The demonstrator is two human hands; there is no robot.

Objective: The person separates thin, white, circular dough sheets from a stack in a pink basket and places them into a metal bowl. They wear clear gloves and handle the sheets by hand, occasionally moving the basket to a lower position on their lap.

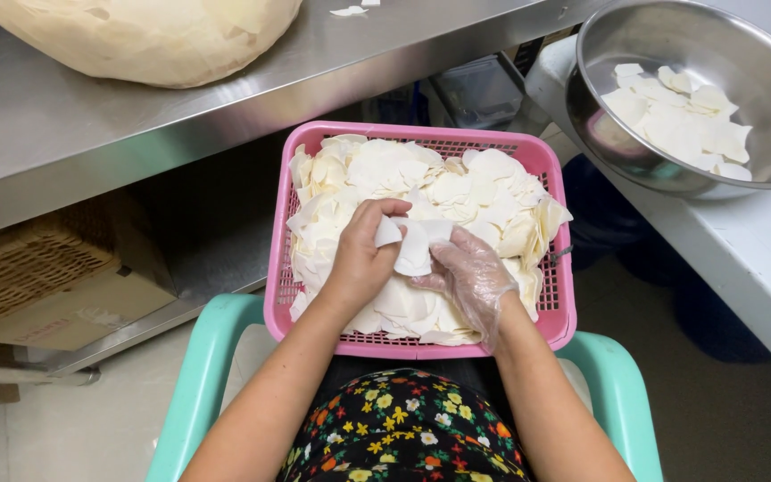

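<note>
One pink plastic mesh basket (289,268), rectangular, rests on the person's lap and is heaped with thin, cream-white curled slices (484,192), far too many to count. Both hands work at the middle of the heap. The bare left hand (360,254) has its fingers curled shut around one white slice (387,232), pinched between thumb and fingertips. The right hand (475,275), covered by one clear, thin plastic glove, has its fingers bent and closed on a second white piece (418,250) that touches the first, so the two hands meet over the same small cluster just above the pile.

One round stainless steel bowl (600,134) sits on a white counter (742,259) to the right, well apart from the basket; its bottom holds a shallow layer of the same white slices (684,116), perhaps two dozen, though the overlap makes an exact count impossible. One steel worktable (91,116) runs across the top, bearing one large pale bag-like bundle (145,36) and two or three stray slices (350,10). Beneath it stand one woven basket (29,259) and one cardboard box (73,312). The person sits in one mint-green plastic chair (198,375), wearing a dark floral garment (403,428).
</note>
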